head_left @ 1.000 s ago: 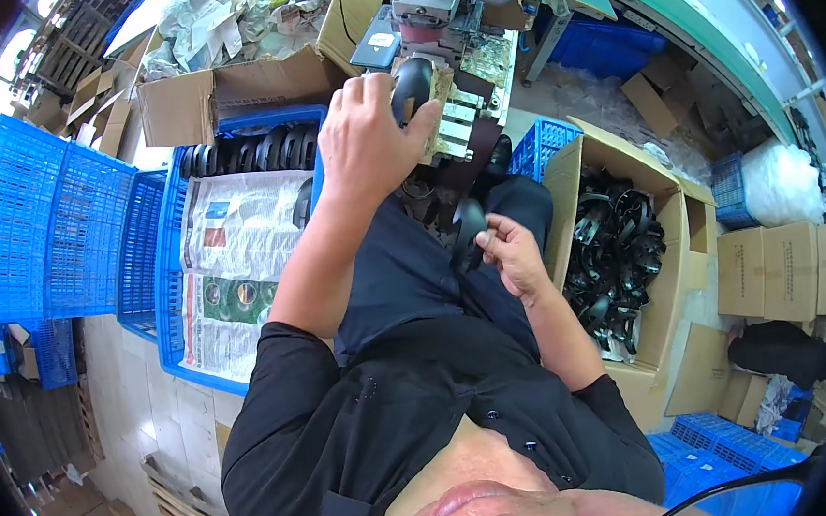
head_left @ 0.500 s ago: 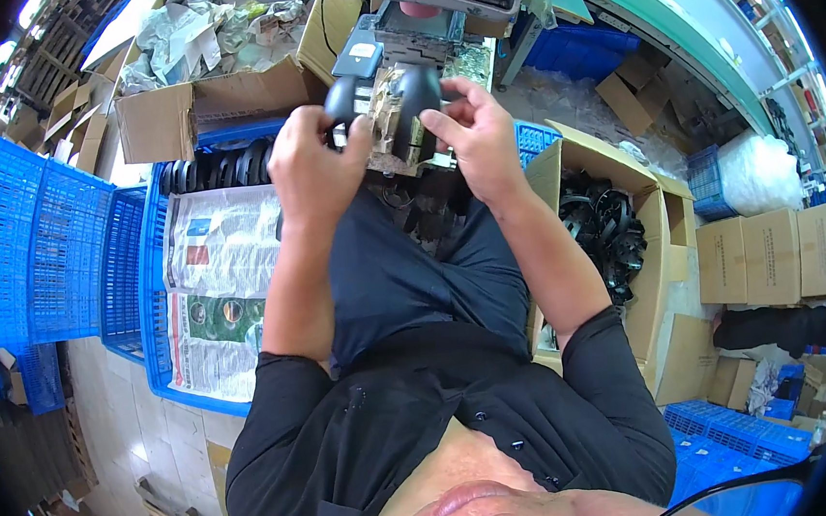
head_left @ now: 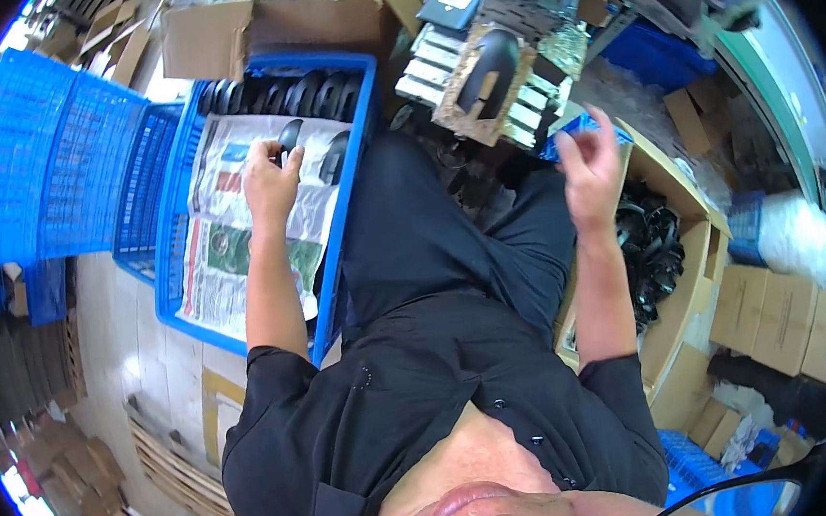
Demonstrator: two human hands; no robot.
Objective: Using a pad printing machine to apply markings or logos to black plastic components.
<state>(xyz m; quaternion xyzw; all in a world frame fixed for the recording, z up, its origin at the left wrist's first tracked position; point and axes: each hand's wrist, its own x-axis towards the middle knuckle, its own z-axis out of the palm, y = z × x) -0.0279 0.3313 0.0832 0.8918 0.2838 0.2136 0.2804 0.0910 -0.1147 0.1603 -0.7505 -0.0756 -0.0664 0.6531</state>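
My left hand (head_left: 273, 184) is over the blue crate, its fingers closed on the lower end of a small black curved plastic part (head_left: 291, 134). A similar black part (head_left: 333, 159) lies beside it on the newspaper (head_left: 245, 189). My right hand (head_left: 592, 174) hovers to the right of the machine fixture, above the edge of a cardboard box. Its thumb and forefinger are apart with nothing between them. Ahead of me, a longer black curved part (head_left: 497, 67) sits on the tan block of the fixture (head_left: 465, 118).
The blue crate (head_left: 167, 306) holds a row of black parts (head_left: 298, 94) along its far end. At my right stands a cardboard box (head_left: 683, 300) filled with black pieces (head_left: 647, 249). Stacked blue baskets (head_left: 46, 161) are at the far left. A dark device (head_left: 451, 1) rests behind the fixture.
Both hands have left the fixture. My left hand moved left over the crate with a black part; my right hand drew away to the right. The view has shifted, showing the fixture farther right.
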